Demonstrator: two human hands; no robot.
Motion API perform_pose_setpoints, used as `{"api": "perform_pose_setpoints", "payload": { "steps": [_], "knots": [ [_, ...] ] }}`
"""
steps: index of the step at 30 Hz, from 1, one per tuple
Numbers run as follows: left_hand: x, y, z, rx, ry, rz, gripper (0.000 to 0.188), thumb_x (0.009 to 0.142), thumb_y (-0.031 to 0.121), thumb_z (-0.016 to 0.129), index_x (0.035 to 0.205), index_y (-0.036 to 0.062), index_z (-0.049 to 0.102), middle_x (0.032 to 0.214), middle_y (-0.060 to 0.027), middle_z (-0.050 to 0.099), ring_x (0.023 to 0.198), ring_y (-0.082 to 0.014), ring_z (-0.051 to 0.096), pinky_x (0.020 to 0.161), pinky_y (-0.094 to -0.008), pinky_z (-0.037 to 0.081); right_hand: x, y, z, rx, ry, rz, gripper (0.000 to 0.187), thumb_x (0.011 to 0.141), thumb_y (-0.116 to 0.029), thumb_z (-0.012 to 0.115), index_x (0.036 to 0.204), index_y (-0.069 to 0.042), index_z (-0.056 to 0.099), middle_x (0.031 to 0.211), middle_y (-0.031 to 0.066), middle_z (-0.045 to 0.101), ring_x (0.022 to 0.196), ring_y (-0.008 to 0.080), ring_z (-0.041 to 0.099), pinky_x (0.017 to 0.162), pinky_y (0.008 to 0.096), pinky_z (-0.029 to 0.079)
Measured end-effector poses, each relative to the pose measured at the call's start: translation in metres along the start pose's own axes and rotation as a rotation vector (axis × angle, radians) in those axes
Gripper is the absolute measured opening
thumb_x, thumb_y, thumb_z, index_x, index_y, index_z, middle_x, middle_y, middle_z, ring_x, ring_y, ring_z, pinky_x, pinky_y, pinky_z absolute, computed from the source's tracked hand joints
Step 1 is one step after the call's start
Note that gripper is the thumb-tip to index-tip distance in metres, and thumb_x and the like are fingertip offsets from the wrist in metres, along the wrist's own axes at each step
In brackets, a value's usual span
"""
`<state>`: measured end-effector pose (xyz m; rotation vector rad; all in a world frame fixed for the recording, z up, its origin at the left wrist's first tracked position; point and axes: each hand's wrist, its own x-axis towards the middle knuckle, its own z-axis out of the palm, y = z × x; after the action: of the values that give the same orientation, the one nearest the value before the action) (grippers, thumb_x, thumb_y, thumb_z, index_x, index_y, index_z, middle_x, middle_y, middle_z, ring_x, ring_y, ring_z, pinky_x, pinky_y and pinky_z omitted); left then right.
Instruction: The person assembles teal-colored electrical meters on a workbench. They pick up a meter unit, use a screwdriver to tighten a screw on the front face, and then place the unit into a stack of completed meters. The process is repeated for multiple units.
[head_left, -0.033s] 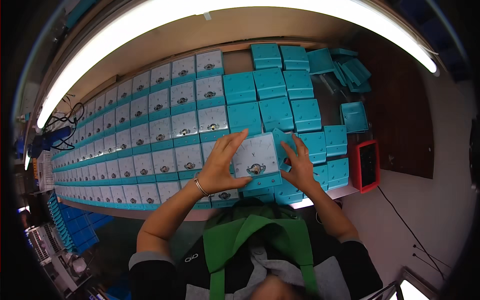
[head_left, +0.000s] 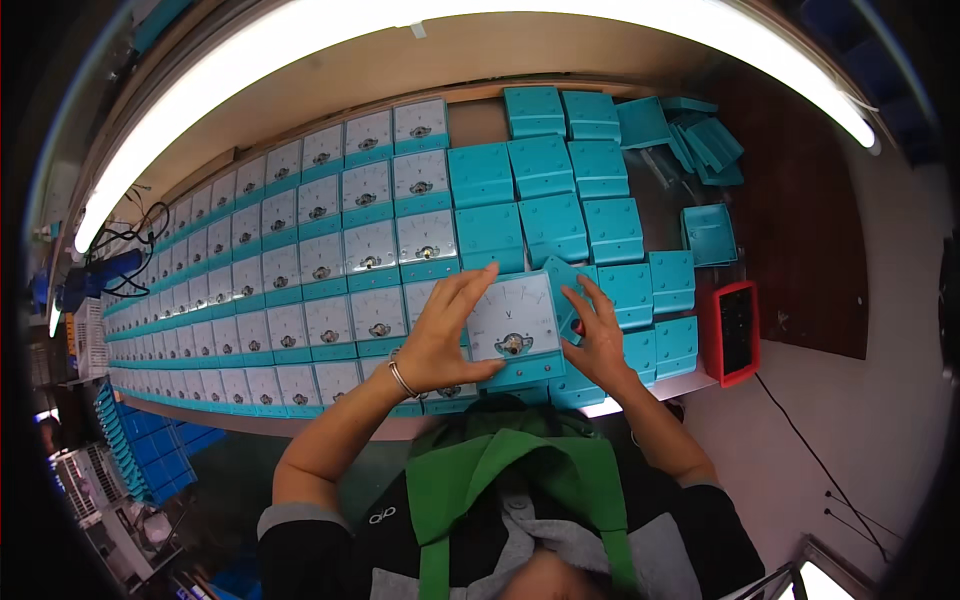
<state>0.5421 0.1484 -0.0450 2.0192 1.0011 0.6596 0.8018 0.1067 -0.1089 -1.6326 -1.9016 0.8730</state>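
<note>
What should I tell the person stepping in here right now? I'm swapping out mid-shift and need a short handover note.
Left hand: open, fingers spread against the left edge of the panel meter, wrist near the bench's front edge.
Right hand: fingers on the meter's right edge; the meter is pinched between both hands, dial facing up.
Where things are: rows of dial-up meters fill the bench to the left; teal back-up units lie to the right; loose teal covers piled far right; red-framed device at the right edge.
Done: many meters lie face up.
Left: the held meter is not yet set into a row.
</note>
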Motion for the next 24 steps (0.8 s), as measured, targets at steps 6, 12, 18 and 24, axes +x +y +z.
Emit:
{"api": "perform_pose_setpoints", "payload": {
  "steps": [6, 12, 18, 24],
  "knots": [
    [-0.001, 0.017, 0.005, -0.016, -0.008, 0.087, 0.102, 0.057, 0.021, 0.083, 0.143, 0.0041, 0.032, 0.133, -0.0193, 0.042, 0.121, -0.0354, 0.043, 0.102, -0.0426, 0.037, -0.019, -0.014, 0.021, 1.308, -0.367, 0.742, 0.025, 0.088, -0.012, 0.062, 0.111, -0.002, 0.06, 0.079, 0.0017, 0.065, 0.063, 0.0083, 0.06, 0.054, 0.0227, 0.047],
    [0.001, 0.02, 0.004, 0.019, -0.017, 0.109, 0.1, 0.056, 0.021, 0.084, 0.142, 0.0047, 0.035, 0.132, -0.02, 0.043, 0.119, -0.0358, 0.044, 0.101, -0.0426, 0.038, -0.01, -0.045, 0.009, 1.517, -0.306, 0.87, 0.023, 0.09, -0.015, 0.06, 0.11, -0.005, 0.057, 0.098, 0.0051, 0.066, 0.078, 0.0118, 0.065, 0.062, 0.0255, 0.054],
    [0.002, 0.02, 0.002, 0.01, -0.004, 0.107, 0.099, 0.057, 0.023, 0.083, 0.141, 0.0046, 0.035, 0.131, -0.0199, 0.044, 0.119, -0.0359, 0.044, 0.101, -0.0429, 0.038, -0.015, -0.045, 0.016, 1.487, -0.239, 0.9, 0.029, 0.089, -0.022, 0.063, 0.112, -0.006, 0.057, 0.101, 0.0043, 0.066, 0.079, 0.0129, 0.065, 0.063, 0.0264, 0.055],
    [0.004, 0.023, -0.001, 0.003, 0.002, 0.116, 0.098, 0.057, 0.024, 0.083, 0.141, 0.0046, 0.037, 0.13, -0.0198, 0.045, 0.119, -0.0358, 0.045, 0.101, -0.0427, 0.038, -0.024, -0.035, 0.025, 1.582, -0.267, 0.759, 0.039, 0.087, -0.029, 0.065, 0.117, -0.006, 0.055, 0.104, 0.0049, 0.065, 0.086, 0.0146, 0.065, 0.069, 0.0292, 0.055]
  ]
}}
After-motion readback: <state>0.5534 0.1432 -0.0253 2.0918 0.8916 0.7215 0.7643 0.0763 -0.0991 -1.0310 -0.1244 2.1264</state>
